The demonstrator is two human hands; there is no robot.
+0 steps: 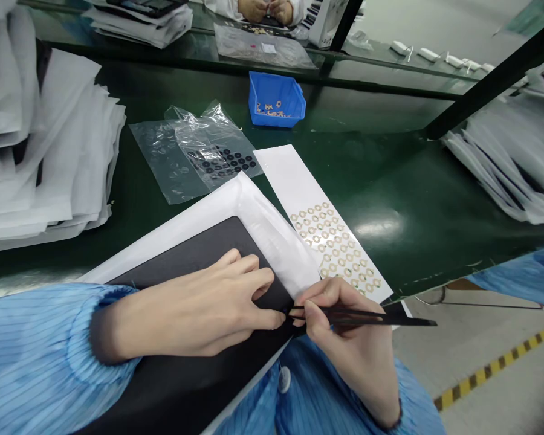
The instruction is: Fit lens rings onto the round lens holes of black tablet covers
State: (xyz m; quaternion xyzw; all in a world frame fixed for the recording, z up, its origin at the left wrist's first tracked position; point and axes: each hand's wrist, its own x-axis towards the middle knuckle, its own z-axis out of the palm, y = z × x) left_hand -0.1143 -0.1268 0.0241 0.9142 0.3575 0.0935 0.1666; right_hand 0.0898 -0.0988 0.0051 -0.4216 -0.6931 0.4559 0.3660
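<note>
A black flat panel (190,257) lies on a white protective sleeve (267,217) at the bench's near edge. My left hand (208,308) rests on the panel, its fingers curled and the thumb and a fingertip pressing near the right corner. Whether anything small sits under those fingertips is hidden. Black tweezers (372,317) are pinched in my right hand (344,332), their tips at that same corner, close to the left thumb. Just beyond the right hand is a white sheet (281,169) bearing rows of small tan ring stickers (335,244).
Clear plastic bags (163,145) with black round pieces (226,160) lie behind the panel. A blue bin (276,99) holds small ring parts. Sleeved stacks stand left (63,151) and right (512,145). Across the shelf, another person's hands (267,9) work.
</note>
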